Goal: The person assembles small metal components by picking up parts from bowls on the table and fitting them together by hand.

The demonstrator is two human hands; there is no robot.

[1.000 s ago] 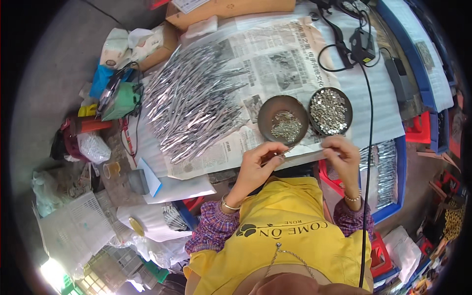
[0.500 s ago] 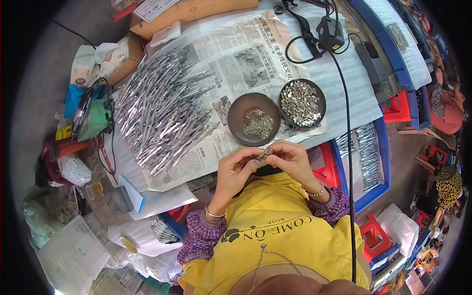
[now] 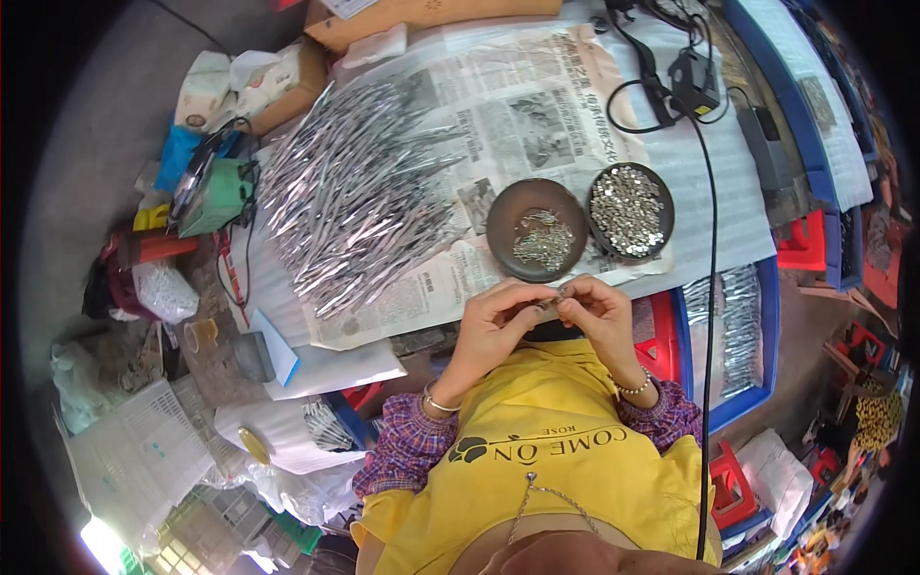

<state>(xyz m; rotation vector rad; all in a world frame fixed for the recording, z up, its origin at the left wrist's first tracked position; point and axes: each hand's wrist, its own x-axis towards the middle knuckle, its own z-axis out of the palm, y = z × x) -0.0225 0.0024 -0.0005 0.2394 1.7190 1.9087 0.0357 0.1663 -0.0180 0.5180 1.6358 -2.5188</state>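
Note:
My left hand [image 3: 498, 328] and my right hand [image 3: 598, 314] meet in front of my yellow apron at the table's near edge. Thumbs and fingertips of both pinch a small metal piece [image 3: 551, 305], mostly hidden by the fingers. Just beyond them stands a brown bowl [image 3: 509, 213] holding thin, pin-like metal bits. A second dark bowl beside it, on the right, is filled with small silvery discs [image 3: 625, 213]. To the left, a broad heap of long, slim metal pieces [image 3: 359, 206] lies on newspaper [image 3: 498, 72].
A black cable [image 3: 714, 287] hangs down past my right arm. Blue trays [image 3: 770, 355] with more slim metal pieces stand at the right, by a red stool [image 3: 661, 340]. Black straps and a boxy device [image 3: 692, 81] lie at the far right. A cardboard box [image 3: 297, 88] stands far left.
The whole view has swung, so the table, bowls and hands sit further right in the picture. Both hands stay together at the bowls, their fingertips slightly shifted on the metal piece.

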